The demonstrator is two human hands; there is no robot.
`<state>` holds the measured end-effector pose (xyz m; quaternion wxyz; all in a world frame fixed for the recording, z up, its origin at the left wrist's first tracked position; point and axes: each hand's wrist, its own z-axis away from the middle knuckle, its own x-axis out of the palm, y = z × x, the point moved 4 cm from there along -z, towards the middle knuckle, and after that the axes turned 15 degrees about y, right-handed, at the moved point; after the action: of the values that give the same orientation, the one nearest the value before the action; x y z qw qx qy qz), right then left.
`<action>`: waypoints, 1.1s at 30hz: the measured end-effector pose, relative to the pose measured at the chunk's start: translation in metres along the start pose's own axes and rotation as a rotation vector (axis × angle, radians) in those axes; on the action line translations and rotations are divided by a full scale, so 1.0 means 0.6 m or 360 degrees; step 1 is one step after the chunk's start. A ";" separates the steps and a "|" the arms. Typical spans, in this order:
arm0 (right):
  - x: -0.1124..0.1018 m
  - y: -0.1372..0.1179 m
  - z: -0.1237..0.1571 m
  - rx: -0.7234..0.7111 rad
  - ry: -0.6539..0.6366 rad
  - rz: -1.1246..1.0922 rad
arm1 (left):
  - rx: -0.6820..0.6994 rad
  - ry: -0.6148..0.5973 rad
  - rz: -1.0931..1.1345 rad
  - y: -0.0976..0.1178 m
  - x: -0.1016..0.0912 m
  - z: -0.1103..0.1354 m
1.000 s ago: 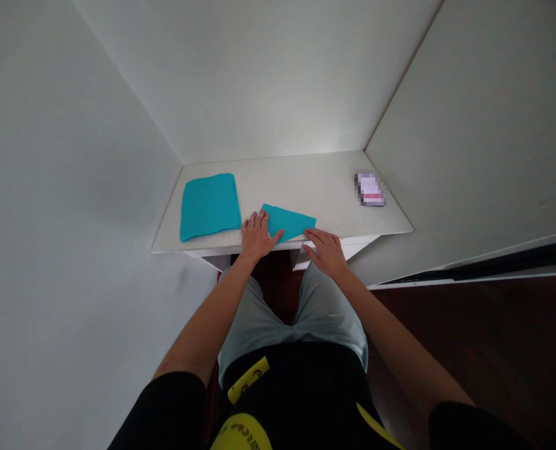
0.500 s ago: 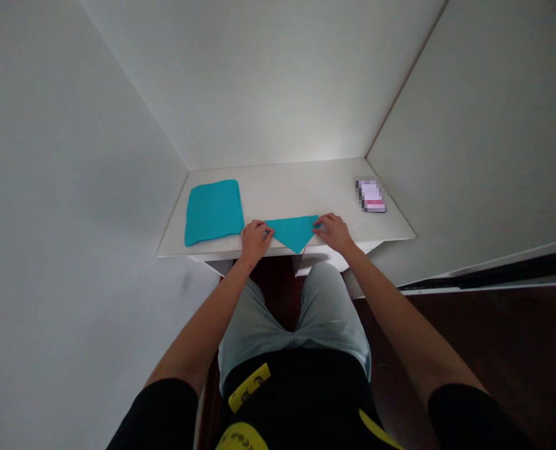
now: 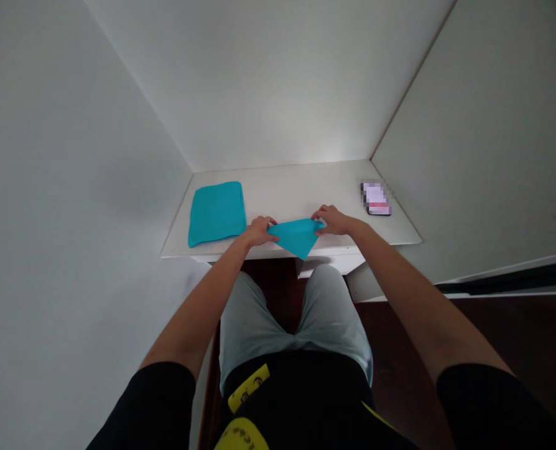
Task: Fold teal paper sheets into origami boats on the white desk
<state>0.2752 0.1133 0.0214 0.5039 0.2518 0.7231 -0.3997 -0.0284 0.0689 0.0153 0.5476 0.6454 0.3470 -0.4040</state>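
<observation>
Between my two hands is a turquoise folded napkin point(image 3: 297, 235), its lower part tapering to a point that hangs over the table's front edge. My left hand point(image 3: 260, 230) grips its left corner between thumb and fingers. On the opposite side, my right hand point(image 3: 333, 220) has its thumb and fingers closed around the right corner. A stack of square turquoise napkins point(image 3: 217, 214) lies flat at the left, close beside my left hand.
The narrow white table point(image 3: 287, 187) is enclosed by walls at the back, left and right. A phone with a blurred screen point(image 3: 376, 199) lies at its right end. My legs point(image 3: 327, 312) are below the front edge.
Both hands have shifted their grip on the napkin's corners, fingers now further over its top edge. The napkin's point hangs slightly lower. The view has shifted a little.
</observation>
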 end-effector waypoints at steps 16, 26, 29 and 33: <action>-0.010 -0.142 0.084 -0.0122 0.0216 0.0420 | 0.0514 0.0405 -0.0137 0.093 0.002 0.117; 0.095 -0.225 0.135 -0.0320 0.0314 0.0037 | 0.0625 0.0421 -0.0344 0.120 0.040 0.176; 0.102 -0.201 0.150 -0.0304 0.0380 0.0010 | 0.0641 0.0407 -0.0320 0.106 0.047 0.187; 0.084 -0.131 0.172 -0.0175 0.0464 0.0058 | 0.0647 0.0484 -0.0237 0.074 0.047 0.197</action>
<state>0.2509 -0.0182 -0.0178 0.4138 0.2924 0.8046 -0.3096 0.0069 -0.0550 0.0000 0.3170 0.7680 0.3837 -0.4031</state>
